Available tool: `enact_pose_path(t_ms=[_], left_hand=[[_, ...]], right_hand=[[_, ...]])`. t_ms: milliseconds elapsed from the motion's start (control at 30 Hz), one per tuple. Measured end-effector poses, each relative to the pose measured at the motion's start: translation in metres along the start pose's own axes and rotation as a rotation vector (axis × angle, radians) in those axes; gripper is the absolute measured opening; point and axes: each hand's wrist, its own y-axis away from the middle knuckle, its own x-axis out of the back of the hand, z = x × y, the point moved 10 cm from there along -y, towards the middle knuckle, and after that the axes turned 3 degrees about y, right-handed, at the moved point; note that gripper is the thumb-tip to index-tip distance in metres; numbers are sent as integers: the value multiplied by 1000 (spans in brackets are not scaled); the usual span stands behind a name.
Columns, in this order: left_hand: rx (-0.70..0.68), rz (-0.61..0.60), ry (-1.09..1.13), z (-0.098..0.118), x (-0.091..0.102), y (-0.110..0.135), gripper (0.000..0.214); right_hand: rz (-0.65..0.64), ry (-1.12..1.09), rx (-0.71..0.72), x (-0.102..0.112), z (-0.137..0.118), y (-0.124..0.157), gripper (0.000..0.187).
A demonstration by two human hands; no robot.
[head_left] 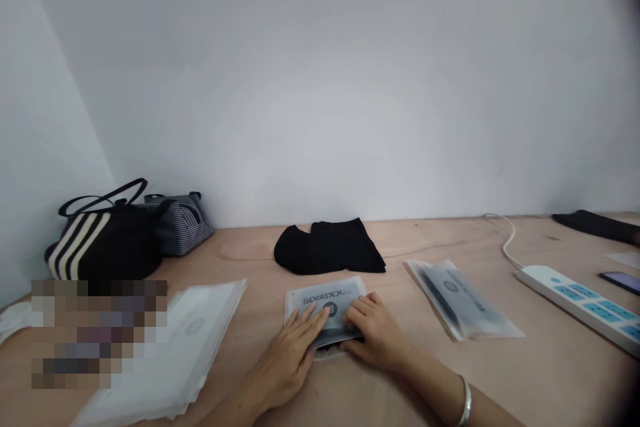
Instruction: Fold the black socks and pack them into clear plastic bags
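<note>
A frosted plastic bag [311, 295] printed ROCKBROS, with something black inside, lies flat on the table in front of me. My left hand [294, 353] rests on its left part, fingers stretched out over the print. On the right side, my right hand [374, 333] has its fingers curled over the bag near its mouth, the thumb low at the near edge. A bit of black material shows at that edge between my hands. Just beyond the bag lies a folded black cloth piece [330, 247] with a rounded left end; its exact kind is unclear.
A stack of frosted bags [165, 353] lies at the left, beside a blurred-out patch. Another filled bag [463, 300] lies to the right, near a white power strip [580, 297] and a phone [623, 281]. Behind left stand a black bag [110, 247] and a striped bag [183, 227].
</note>
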Motion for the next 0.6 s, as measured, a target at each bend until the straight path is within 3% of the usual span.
enact_pose_path(t_ms=[100, 333, 500, 600], left_hand=[[-12, -9, 14, 2, 2, -2, 67], [-36, 8, -8, 3, 34, 16, 80], [31, 88, 20, -16, 40, 41, 74], [22, 168, 39, -20, 43, 45, 64]], right_hand=[[-43, 92, 1, -9, -5, -5, 7], [41, -13, 12, -2, -15, 1, 22], [45, 75, 96, -8, -48, -15, 12], [48, 17, 164, -10, -73, -26, 18]])
